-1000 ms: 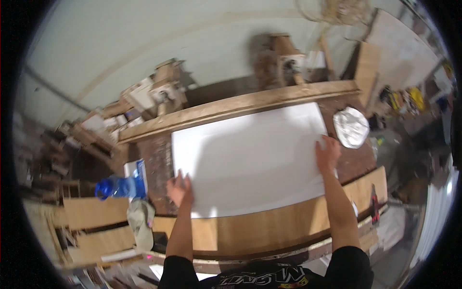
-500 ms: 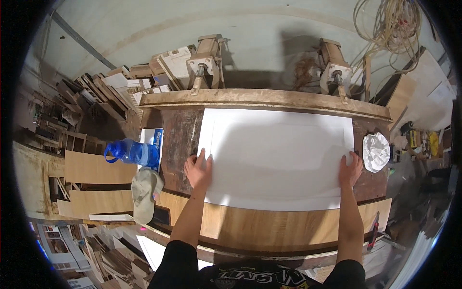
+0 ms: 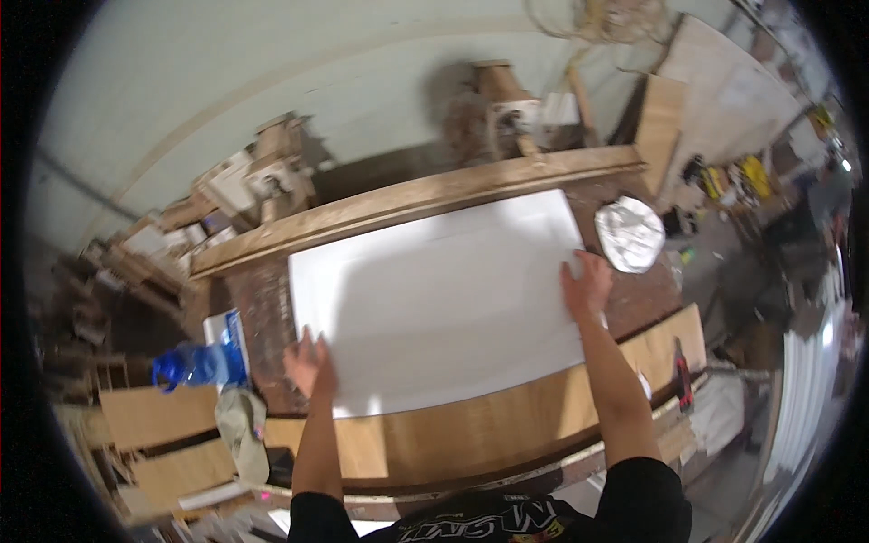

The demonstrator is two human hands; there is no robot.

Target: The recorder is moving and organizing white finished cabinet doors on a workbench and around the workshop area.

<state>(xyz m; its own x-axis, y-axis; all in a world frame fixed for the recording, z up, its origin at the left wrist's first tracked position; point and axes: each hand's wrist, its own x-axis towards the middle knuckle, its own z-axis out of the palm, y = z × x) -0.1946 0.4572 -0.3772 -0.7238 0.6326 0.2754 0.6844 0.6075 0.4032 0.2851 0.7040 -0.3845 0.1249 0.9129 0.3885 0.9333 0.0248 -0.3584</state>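
A white rectangular panel or sheet [image 3: 444, 308] lies flat on the worktable, with a soft shadow across it. At its left edge, near the front corner, is my left hand [image 3: 310, 364], its fingers spread and touching or nearly touching the edge. My right hand [image 3: 588, 285] is at the opposite edge, fingers extended and slightly bent along it. Neither hand is visibly wrapped round anything. Under the panel's near side runs a wood-grain board [image 3: 489, 425]. Motion blur softens the fingertips, so exact contact is unclear.
Behind the panel a long wooden bar [image 3: 416, 201] spans the table. A crumpled silvery round item [image 3: 630, 233] sits to the right, with a red-and-black cutter [image 3: 682, 376] nearer. At left are a blue bottle [image 3: 201, 365] and a pale cap [image 3: 243, 434].
My view has tilted and turned right, so the table appears slanted and shifted left. Both hands stay at the panel's side edges; the left hand's fingers look more spread.
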